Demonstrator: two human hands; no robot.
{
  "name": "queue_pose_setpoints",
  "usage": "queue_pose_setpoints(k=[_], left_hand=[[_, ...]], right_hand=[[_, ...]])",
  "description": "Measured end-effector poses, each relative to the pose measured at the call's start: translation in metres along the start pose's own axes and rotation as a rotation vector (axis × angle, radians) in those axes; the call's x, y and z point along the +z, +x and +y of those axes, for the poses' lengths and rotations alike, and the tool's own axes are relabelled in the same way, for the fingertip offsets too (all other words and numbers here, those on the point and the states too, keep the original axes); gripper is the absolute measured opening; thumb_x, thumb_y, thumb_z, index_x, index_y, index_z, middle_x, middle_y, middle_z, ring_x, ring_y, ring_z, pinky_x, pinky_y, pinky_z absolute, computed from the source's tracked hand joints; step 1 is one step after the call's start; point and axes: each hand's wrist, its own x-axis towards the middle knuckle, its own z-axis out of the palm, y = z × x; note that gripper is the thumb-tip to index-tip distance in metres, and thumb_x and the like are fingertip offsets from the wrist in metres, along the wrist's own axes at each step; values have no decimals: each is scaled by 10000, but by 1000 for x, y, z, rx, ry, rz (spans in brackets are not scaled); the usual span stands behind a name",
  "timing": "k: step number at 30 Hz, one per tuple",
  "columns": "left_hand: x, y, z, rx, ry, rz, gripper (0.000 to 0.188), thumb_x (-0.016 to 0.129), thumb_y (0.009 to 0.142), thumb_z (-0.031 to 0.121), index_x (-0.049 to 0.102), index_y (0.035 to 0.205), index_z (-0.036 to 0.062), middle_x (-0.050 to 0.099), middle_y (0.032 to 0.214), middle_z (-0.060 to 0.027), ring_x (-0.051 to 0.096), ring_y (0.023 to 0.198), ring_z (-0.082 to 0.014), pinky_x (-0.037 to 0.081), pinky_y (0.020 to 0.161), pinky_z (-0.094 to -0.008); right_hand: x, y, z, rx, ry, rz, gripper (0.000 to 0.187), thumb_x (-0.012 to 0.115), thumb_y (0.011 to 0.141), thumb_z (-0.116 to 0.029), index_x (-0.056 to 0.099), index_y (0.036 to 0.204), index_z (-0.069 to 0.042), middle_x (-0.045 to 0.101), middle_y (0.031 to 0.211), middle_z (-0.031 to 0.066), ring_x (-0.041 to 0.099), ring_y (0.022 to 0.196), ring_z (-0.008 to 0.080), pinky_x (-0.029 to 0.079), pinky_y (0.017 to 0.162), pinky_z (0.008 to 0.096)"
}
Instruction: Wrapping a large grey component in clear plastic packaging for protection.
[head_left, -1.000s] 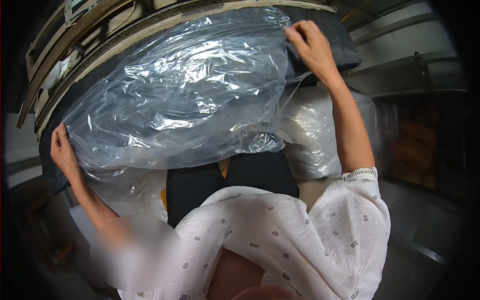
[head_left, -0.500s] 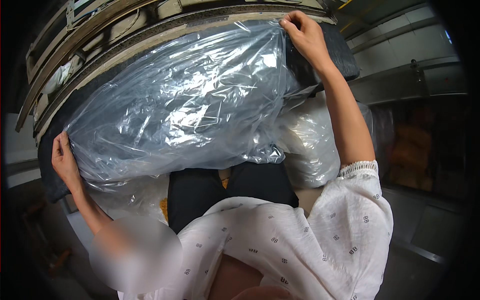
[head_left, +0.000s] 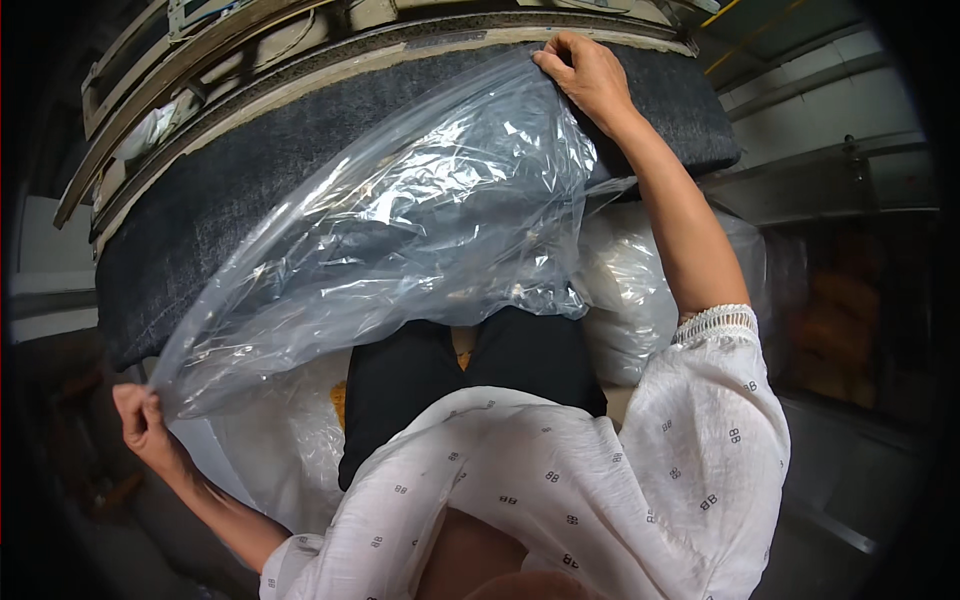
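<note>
A clear plastic sheet [head_left: 400, 210], thin, shiny and creased, stretches between my two hands; whether it is a bag cannot be made out. My left hand [head_left: 145, 425] pinches its near left corner, low and just off the front of a dark padded surface [head_left: 240, 180]. At the far right, my right hand [head_left: 585, 80] grips the opposite corner over that same surface. The sheet's far edge runs taut on a slant from one hand to the other. Its lower part hangs in loose folds above my lap [head_left: 480, 360].
Beyond the padded surface runs a worn metal and wooden frame [head_left: 190, 120]. Bundled clear plastic [head_left: 630, 290] lies to the right of my legs, and more plastic [head_left: 290, 440] to their left. Dim metal shelving [head_left: 830, 190] stands at the right.
My left hand has come down toward me with its corner, baring the dark padding at the left. The sheet's far edge has tightened into a slant. My right hand shifted slightly left.
</note>
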Motion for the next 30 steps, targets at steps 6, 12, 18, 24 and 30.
queue_pose_setpoints(k=[6, 12, 18, 24, 30], left_hand=[[21, -40, 1, -282, -114, 93, 113, 596, 857, 104, 578, 797, 10, 457, 855, -11, 412, 807, -102, 315, 746, -204], [59, 36, 53, -188, -560, 594, 175, 525, 921, 157, 521, 1077, 78, 562, 928, -28, 514, 850, -109, 417, 799, -256], [124, 141, -48, 227, 49, 454, 122, 545, 909, 149, 596, 961, 51, 583, 865, -7, 531, 748, -85, 434, 713, -214], [155, 178, -89, -139, -179, 257, 218, 631, 859, 204, 644, 943, 4, 624, 869, -16, 538, 786, -74, 422, 727, -204], [176, 208, -79, -203, -279, 288, 232, 669, 820, 209, 659, 907, -6, 615, 818, -11, 526, 746, -71, 417, 691, -203]], right_hand=[[2, 15, 8, -211, 78, 22, 256, 646, 792, -251, 594, 1000, -113, 552, 836, 83, 550, 751, 213, 442, 687, 338], [-38, 48, -2, -139, 756, 436, 144, 485, 908, -173, 545, 896, -43, 532, 748, 25, 514, 741, 140, 426, 675, 279], [13, 64, 43, 243, -45, 664, 209, 596, 827, -261, 608, 922, -75, 629, 828, 137, 601, 762, 295, 455, 673, 367], [26, 48, 52, 197, 329, 518, 210, 588, 801, -230, 616, 921, -59, 602, 920, 160, 585, 872, 321, 454, 754, 407], [31, 65, 69, 133, 72, 577, 211, 601, 779, -253, 637, 836, -53, 574, 884, 177, 563, 852, 347, 450, 764, 417]])
